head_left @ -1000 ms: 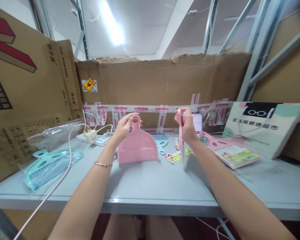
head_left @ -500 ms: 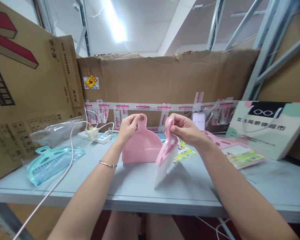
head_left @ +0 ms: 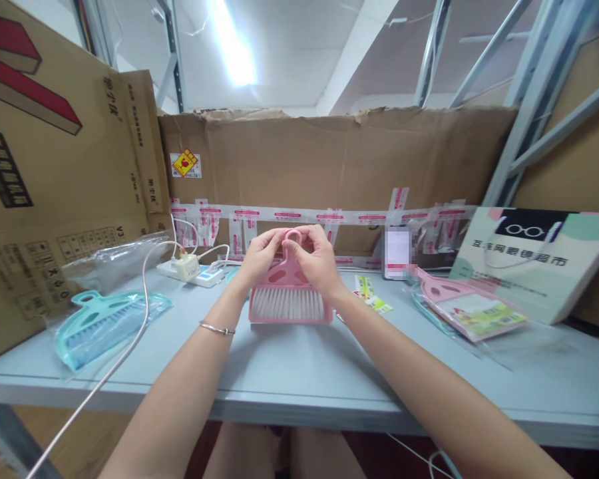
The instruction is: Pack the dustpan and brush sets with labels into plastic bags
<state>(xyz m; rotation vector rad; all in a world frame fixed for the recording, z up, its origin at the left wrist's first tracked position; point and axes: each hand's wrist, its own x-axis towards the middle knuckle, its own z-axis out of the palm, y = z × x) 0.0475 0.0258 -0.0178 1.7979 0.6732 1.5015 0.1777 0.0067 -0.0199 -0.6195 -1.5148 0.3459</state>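
Note:
A pink dustpan stands upright on the grey table with a pink hand brush lying inside it, white bristles down. My left hand pinches the dustpan's ring handle from the left. From the right, my right hand grips the brush's handle against the same spot. Both hands meet at the top of the pair, fingers closed.
A bagged teal brush-and-dustpan set lies at left, a bagged pink set at right. A power strip with cables, printed cards, a phone and a paper bag stand near the cardboard wall.
My right hand has carried the pink brush leftward from mid-air and set it into the dustpan. The left hand has kept hold of the dustpan's handle.

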